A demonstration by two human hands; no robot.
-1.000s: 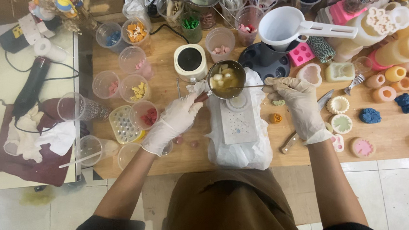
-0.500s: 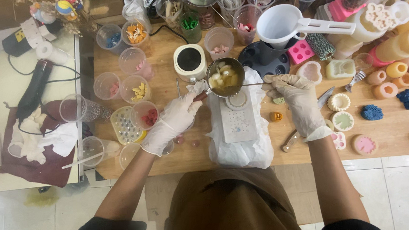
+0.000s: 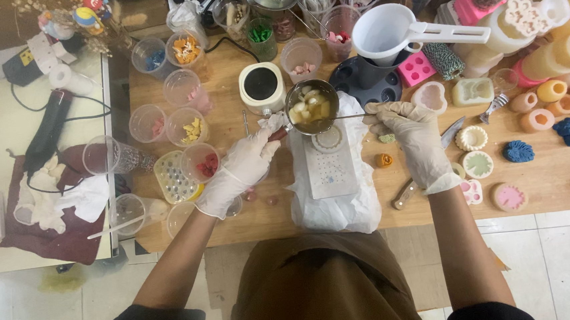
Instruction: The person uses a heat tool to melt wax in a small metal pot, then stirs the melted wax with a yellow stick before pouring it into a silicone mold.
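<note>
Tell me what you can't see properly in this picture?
Head view only:
- The small metal pot has its handle end wrapped in the left hand.
- The thin stick's end is hidden inside the right hand.
- The knife runs partly under that wrist.
- Candles at the right edge are cut off.
</note>
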